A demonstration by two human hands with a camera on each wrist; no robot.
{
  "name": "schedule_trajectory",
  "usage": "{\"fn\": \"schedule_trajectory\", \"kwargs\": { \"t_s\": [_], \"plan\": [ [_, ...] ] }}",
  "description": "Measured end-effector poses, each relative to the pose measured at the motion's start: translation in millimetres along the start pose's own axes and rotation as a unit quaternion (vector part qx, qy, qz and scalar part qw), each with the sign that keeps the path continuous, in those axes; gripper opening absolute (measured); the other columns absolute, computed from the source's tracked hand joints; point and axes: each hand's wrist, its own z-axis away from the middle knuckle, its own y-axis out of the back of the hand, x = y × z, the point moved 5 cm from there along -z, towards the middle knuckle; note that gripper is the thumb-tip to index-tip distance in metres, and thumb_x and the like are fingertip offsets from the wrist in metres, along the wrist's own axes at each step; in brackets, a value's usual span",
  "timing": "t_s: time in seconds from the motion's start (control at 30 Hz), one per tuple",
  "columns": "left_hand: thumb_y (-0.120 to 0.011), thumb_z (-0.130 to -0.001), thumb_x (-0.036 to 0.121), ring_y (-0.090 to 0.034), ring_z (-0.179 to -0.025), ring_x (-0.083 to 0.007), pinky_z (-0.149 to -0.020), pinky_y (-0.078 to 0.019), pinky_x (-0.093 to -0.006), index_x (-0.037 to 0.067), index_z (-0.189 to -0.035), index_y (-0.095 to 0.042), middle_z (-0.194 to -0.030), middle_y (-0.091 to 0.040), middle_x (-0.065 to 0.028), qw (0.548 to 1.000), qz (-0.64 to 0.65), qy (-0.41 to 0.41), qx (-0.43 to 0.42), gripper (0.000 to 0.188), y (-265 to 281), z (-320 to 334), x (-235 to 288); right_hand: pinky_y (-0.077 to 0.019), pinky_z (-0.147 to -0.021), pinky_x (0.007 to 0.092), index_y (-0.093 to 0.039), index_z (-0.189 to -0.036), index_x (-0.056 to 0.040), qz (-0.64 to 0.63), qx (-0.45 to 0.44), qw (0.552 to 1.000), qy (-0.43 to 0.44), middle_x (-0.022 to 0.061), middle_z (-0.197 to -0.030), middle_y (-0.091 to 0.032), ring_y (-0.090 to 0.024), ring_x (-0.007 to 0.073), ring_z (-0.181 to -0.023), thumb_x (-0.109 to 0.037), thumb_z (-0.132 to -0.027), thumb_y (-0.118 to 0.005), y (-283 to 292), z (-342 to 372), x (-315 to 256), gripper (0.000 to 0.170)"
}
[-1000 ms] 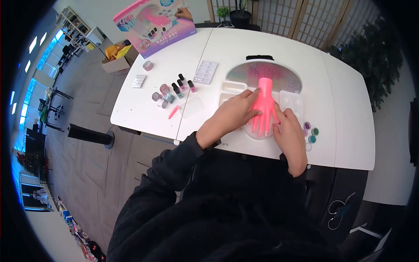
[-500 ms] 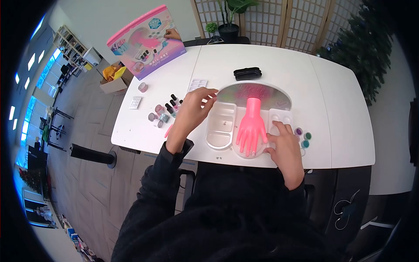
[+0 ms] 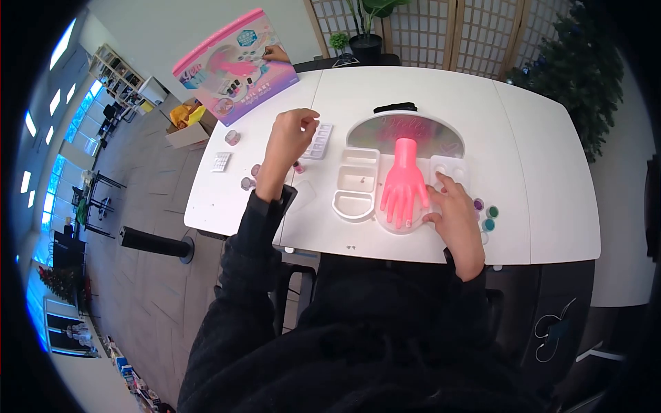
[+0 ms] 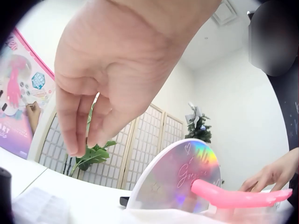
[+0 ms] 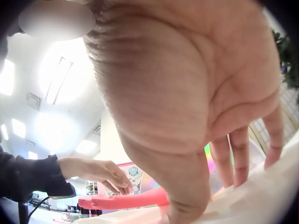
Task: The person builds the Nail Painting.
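Note:
A pink plastic model hand (image 3: 404,182) extends from the shiny semicircular backboard (image 3: 372,131) of a white nail-art station. My right hand (image 3: 456,213) rests at its right side, fingertips on the station's round-welled tray (image 3: 456,164) and thumb close to the pink fingers. In the right wrist view its fingers reach down onto white plastic. Off to the left, my left hand (image 3: 290,138) hovers over a white grid palette (image 3: 322,141). Its fingers hang loosely downward in the left wrist view, with nothing visible between them. A pink nail polish bottle (image 3: 298,167) shows beside that wrist.
A three-compartment tray (image 3: 357,182) forms the station's left part. Glitter pots (image 3: 248,184) lie left of my left forearm, and coloured pots (image 3: 489,224) sit to the right. The product box (image 3: 241,69) stands at the back left; a black case (image 3: 396,107) lies behind the backboard.
My left hand has left the pink model hand and moved left, over the grid palette. My right hand has shifted slightly from the model's fingers onto the tray beside it.

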Motion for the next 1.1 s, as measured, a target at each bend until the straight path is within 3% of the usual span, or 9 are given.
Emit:
{"fn": "schedule_trajectory", "kwargs": {
  "t_s": [0.13, 0.23, 0.37, 0.5, 0.57, 0.7, 0.8, 0.93, 1.1],
  "plan": [
    [-0.083, -0.087, 0.031, -0.071, -0.112, -0.0408, -0.096, -0.0559, -0.051, 0.005, -0.127, -0.072, -0.114, -0.074, -0.0263, 0.977, -0.182, 0.058, -0.092, 0.049, -45.1, -7.0, -30.7, -0.0555, -0.098, 0.0436, -0.074, -0.124, -0.0042, -0.006, -0.022, 0.999, -0.023, 0.0182, -0.149, -0.059, -0.065, 0.0353, -0.116, -0.005, -0.067, -0.09, -2.2, -4.9, 3.3, 0.059],
    [-0.084, -0.085, 0.03, -0.07, -0.113, -0.0462, -0.095, -0.0587, -0.0507, -0.001, -0.119, -0.072, -0.121, -0.068, -0.0302, 0.956, -0.229, 0.142, -0.115, 0.048, -67.8, -5.8, -32.2, -0.0555, -0.098, 0.0436, -0.074, -0.124, -0.0039, -0.02, -0.022, 0.999, -0.022, 0.0183, -0.148, -0.06, -0.065, 0.0353, -0.117, -0.005, -0.067, -0.09, -0.5, -5.7, 4.0, 0.059],
    [-0.075, -0.088, 0.023, -0.07, -0.111, -0.0475, -0.094, -0.0597, -0.0505, -0.001, -0.123, -0.071, -0.129, -0.063, -0.0337, 0.934, -0.281, 0.098, -0.197, 0.042, -100.1, -16.0, -56.6, -0.0564, -0.094, 0.0437, -0.077, -0.119, -0.001, -0.015, 0.001, 1.0, 0.014, 0.0221, -0.142, -0.063, -0.067, 0.0354, -0.111, -0.009, -0.064, -0.092, -0.6, -5.5, 4.0, 0.058],
    [-0.073, -0.087, 0.022, -0.066, -0.115, -0.0489, -0.094, -0.0579, -0.0556, 0.0, -0.135, -0.065, -0.129, -0.064, -0.032, 0.937, -0.272, 0.17, -0.14, 0.053, -100.9, -21.5, -57.3, -0.0559, -0.095, 0.0437, -0.076, -0.122, -0.0019, -0.016, -0.011, 1.0, -0.002, 0.0206, -0.144, -0.063, -0.067, 0.0353, -0.111, -0.009, -0.064, -0.092, -2.7, -6.7, 5.7, 0.06],
    [-0.081, -0.081, 0.034, -0.06, -0.123, -0.0552, -0.099, -0.0529, -0.0606, 0.006, -0.158, -0.045, -0.13, -0.065, -0.0346, 0.929, -0.266, 0.213, -0.143, 0.089, -99.7, -22.2, -56.8, -0.0557, -0.096, 0.0436, -0.076, -0.123, -0.0021, -0.023, -0.016, 1.0, -0.007, 0.0201, -0.144, -0.062, -0.066, 0.0354, -0.111, -0.008, -0.064, -0.092, 0.0, -7.2, 6.5, 0.061],
    [-0.087, -0.076, 0.038, -0.058, -0.121, -0.0497, -0.095, -0.0521, -0.062, 0.002, -0.162, -0.036, -0.127, -0.064, -0.032, 0.928, -0.248, 0.257, -0.105, 0.106, -71.3, -21.5, -32.0, -0.0532, -0.104, 0.0419, -0.073, -0.128, -0.0042, -0.056, -0.052, 0.996, -0.045, 0.0176, -0.154, -0.056, -0.061, 0.0357, -0.126, -0.003, -0.071, -0.088, -3.1, -7.3, 9.6, 0.059],
    [-0.091, -0.069, 0.032, -0.059, -0.113, -0.0537, -0.09, -0.0529, -0.0575, 0.002, -0.162, -0.032, -0.114, -0.065, -0.0354, 0.974, -0.158, 0.152, 0.057, 0.115, -40.5, -19.0, -21.3, -0.0531, -0.104, 0.0433, -0.073, -0.128, -0.0039, -0.06, -0.033, 0.997, -0.032, 0.0197, -0.154, -0.055, -0.061, 0.0382, -0.125, -0.002, -0.071, -0.087, -12.3, -6.7, 17.5, 0.058],
    [-0.088, -0.074, 0.029, -0.072, -0.091, -0.0445, -0.083, -0.0587, -0.0499, 0.004, -0.157, -0.037, -0.105, -0.07, -0.0309, 0.989, -0.086, 0.025, 0.114, 0.101, -4.1, 7.0, 35.0, -0.05, -0.111, 0.0434, -0.072, -0.133, -0.0067, -0.064, -0.046, 0.996, -0.032, 0.0201, -0.158, -0.051, -0.055, 0.0394, -0.137, 0.005, -0.076, -0.082, -11.1, -9.4, 14.3, 0.059],
    [-0.09, -0.079, 0.025, -0.071, -0.096, -0.0437, -0.088, -0.0579, -0.0473, 0.001, -0.156, -0.032, -0.111, -0.067, -0.0282, 0.986, 0.095, -0.004, 0.135, 0.099, -36.5, 30.0, 55.2, -0.0528, -0.105, 0.0455, -0.074, -0.131, -0.0101, -0.076, -0.009, 0.997, 0.007, 0.0236, -0.156, -0.053, -0.062, 0.0442, -0.124, 0.002, -0.076, -0.083, -18.9, -11.4, 16.1, 0.057]
  ]
}}
